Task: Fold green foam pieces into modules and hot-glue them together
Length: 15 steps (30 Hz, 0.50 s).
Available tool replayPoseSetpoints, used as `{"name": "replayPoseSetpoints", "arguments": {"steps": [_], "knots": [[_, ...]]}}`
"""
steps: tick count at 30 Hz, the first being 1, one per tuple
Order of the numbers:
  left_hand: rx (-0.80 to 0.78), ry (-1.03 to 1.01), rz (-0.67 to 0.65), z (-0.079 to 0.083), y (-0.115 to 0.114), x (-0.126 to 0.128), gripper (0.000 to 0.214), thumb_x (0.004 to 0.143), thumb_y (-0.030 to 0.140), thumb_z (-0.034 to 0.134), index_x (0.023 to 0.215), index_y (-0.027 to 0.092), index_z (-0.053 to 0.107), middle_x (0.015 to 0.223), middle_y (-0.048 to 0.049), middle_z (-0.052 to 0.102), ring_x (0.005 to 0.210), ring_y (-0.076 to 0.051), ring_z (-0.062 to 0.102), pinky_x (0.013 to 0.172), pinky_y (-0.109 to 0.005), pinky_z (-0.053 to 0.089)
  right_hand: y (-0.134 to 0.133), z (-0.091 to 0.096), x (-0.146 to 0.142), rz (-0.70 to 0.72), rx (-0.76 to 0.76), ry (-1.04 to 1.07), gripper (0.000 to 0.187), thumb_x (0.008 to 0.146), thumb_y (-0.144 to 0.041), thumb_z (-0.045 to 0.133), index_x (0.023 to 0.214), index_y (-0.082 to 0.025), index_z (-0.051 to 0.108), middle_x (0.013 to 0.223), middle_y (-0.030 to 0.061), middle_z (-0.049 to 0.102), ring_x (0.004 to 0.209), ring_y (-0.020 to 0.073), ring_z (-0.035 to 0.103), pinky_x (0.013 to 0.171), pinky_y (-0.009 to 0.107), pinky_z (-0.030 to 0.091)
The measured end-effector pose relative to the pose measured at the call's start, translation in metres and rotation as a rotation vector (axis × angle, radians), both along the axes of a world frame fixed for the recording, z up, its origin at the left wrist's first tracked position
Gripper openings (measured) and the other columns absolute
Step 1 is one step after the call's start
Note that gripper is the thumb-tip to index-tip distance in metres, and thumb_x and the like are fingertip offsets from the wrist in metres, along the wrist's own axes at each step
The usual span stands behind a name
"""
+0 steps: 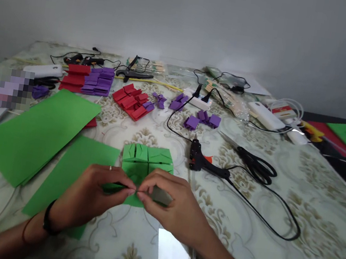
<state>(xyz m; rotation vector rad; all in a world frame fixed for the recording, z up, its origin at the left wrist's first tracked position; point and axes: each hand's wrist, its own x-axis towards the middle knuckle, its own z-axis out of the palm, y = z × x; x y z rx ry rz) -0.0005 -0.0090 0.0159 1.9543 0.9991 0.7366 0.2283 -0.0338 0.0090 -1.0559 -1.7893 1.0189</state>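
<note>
A folded sheet of green paper point(149, 168) lies in front of me, its upper part creased into several raised flaps. Both my hands meet over its near part. My left hand point(97, 192) pinches thumb and forefinger on the green paper, with a ring and a dark wristband showing. My right hand point(171, 199) pinches the same paper just beside it, fingertips almost touching the left ones. The fingers cover the pinched spot. Flat green sheets point(41, 130) lie to the left, and another green sheet point(70, 174) reaches under my left forearm.
A glue gun point(204, 160) with a looping black cord and black-handled scissors point(250, 157) lie to the right. Folded red paper point(133, 101) and purple pieces point(202, 120) sit farther back. Behind them are a power strip point(197, 99), pliers point(132, 72) and white devices point(265, 115).
</note>
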Motion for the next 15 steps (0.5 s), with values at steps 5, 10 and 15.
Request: {"name": "replayPoseSetpoints", "arguments": {"steps": [5, 10, 15], "knots": [[0.053, -0.014, 0.023, 0.000, -0.003, 0.004, 0.011, 0.092, 0.015, 0.075, 0.089, 0.020, 0.084, 0.080, -0.0001, 0.083, 0.069, -0.014, 0.075, 0.072, -0.023, 0.057, 0.001, -0.004, -0.008, -0.004, 0.019, 0.024, 0.015, 0.085, -0.006, 0.070, 0.082, -0.021, 0.067, 0.080, -0.0024, 0.063, 0.076, 0.0131, 0.063, 0.072, 0.024, 0.048], [0.027, -0.068, 0.050, 0.005, -0.005, 0.005, 0.010, 0.089, 0.016, 0.076, 0.085, 0.020, 0.084, 0.077, 0.0000, 0.083, 0.068, -0.014, 0.074, 0.071, -0.023, 0.057, 0.003, -0.001, -0.006, 0.016, 0.011, 0.040, 0.018, 0.077, -0.003, 0.066, 0.077, -0.021, 0.064, 0.078, -0.0040, 0.063, 0.073, 0.0120, 0.059, 0.069, 0.024, 0.045], [-0.114, -0.065, 0.097, 0.012, 0.003, -0.004, 0.013, 0.088, 0.030, 0.079, 0.080, 0.021, 0.085, 0.075, -0.0025, 0.083, 0.069, -0.020, 0.075, 0.070, -0.029, 0.059, 0.008, 0.003, 0.005, 0.007, -0.065, 0.036, 0.015, 0.073, -0.006, 0.062, 0.071, -0.021, 0.062, 0.073, -0.0034, 0.063, 0.072, 0.0135, 0.057, 0.070, 0.026, 0.045]]}}
